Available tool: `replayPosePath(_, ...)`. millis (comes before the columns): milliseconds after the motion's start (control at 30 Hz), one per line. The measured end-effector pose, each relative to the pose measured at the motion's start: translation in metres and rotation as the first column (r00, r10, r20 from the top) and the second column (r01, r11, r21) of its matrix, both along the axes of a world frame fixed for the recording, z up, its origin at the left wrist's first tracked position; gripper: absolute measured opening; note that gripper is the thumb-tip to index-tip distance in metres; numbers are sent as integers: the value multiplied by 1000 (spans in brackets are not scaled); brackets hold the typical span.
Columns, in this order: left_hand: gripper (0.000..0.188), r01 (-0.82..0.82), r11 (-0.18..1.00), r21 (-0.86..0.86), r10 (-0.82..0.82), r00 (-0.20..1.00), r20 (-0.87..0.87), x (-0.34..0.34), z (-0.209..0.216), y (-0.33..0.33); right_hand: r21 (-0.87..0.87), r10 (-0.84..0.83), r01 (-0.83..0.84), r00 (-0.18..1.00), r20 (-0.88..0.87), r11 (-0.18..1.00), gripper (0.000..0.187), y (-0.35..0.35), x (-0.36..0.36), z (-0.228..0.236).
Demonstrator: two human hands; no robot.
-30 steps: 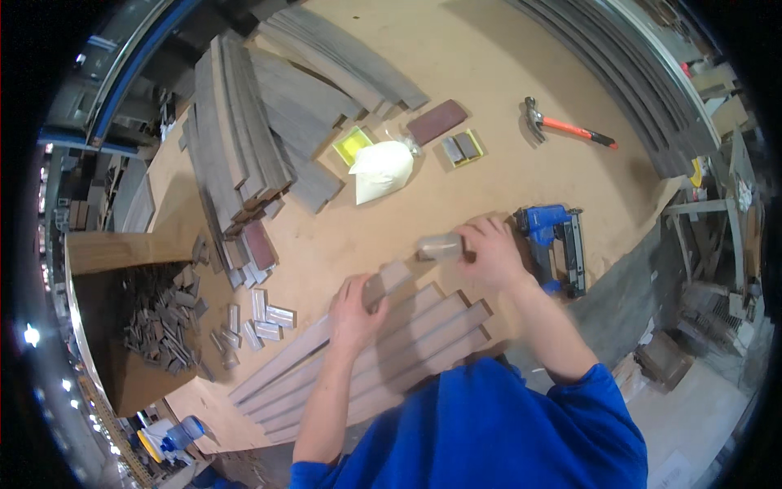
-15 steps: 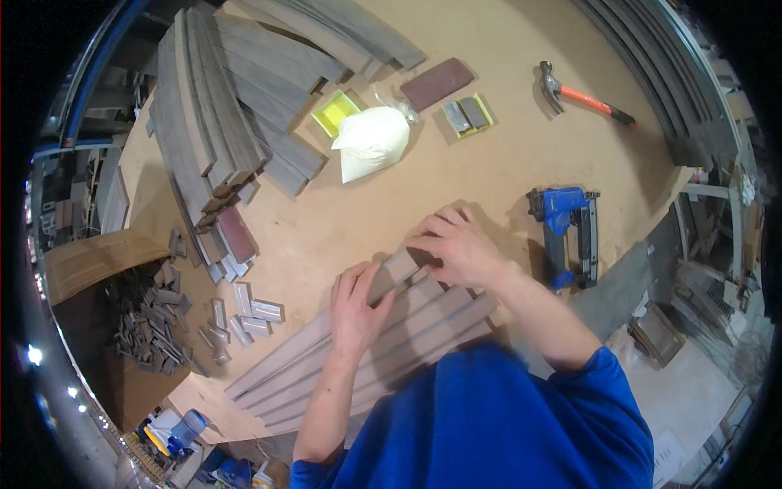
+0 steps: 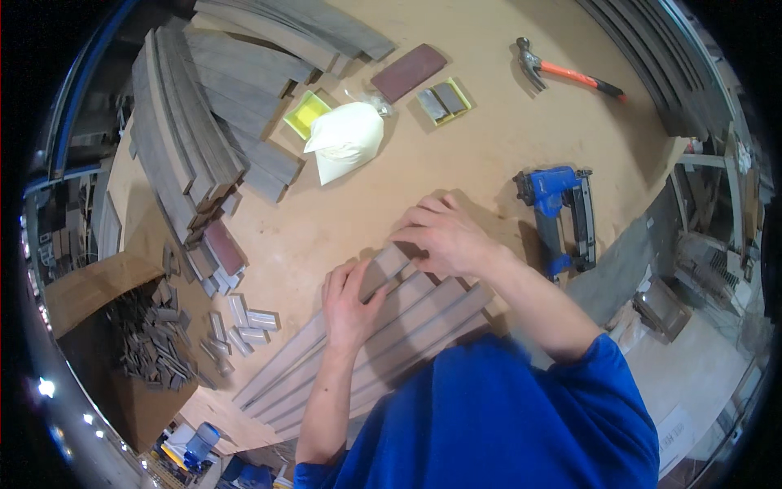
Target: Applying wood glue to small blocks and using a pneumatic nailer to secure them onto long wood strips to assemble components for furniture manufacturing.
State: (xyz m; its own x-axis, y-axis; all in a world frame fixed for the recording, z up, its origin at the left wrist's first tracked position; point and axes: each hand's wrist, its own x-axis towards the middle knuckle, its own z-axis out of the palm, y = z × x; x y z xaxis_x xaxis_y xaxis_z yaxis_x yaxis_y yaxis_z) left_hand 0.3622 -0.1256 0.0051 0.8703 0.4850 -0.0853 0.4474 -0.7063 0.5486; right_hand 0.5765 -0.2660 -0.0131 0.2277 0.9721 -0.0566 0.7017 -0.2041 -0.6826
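Several grey-brown wooden strips (image 3: pixel 423 322) lie side by side at the table's near edge, slanting from lower left to upper right. Across the uppermost wooden strip (image 3: pixel 383 273), close to its far right end, my left hand (image 3: pixel 352 308) is closed, thumb on one side and fingers on the other. My right hand (image 3: pixel 446 238) curls round the end of that same strip; its fingertips are partly hidden. To the right of my right hand lies a blue and black pneumatic stapler (image 3: pixel 558 191).
Stacked grey boards (image 3: pixel 236 90) fill the far left. A cardboard box (image 3: pixel 102 285) of small wood pieces stands left, near silvery staple strips (image 3: pixel 244 322). Beyond my hands lie a white bag (image 3: pixel 350 138), a yellow-green box (image 3: pixel 305 114), a maroon sanding block (image 3: pixel 409 72) and a hammer (image 3: pixel 566 75).
The whole view has shifted slightly, so the table's things appear further left and mostly higher. Both hands stay on the same strip, with little change in their grip.
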Motion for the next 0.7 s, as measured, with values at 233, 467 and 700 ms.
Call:
replayPosePath(233, 54, 11, 999, 30, -10, 1000, -17, 1, -2, 0, 11, 15, -15, 1000, -11, 1000, 48, 4, 3, -1)
replayPosePath(467, 54, 10, 999, 42, -8, 998, -56, -2, -6, -2, -5, 39, -39, 998, -39, 999, 45, 6, 7, 1)
replayPosePath(700, 54, -25, 999, 19, 26, 998, -55, -4, -14, -5, -8, -200, 200, 980, 2, 980, 40, -19, -29, -3)
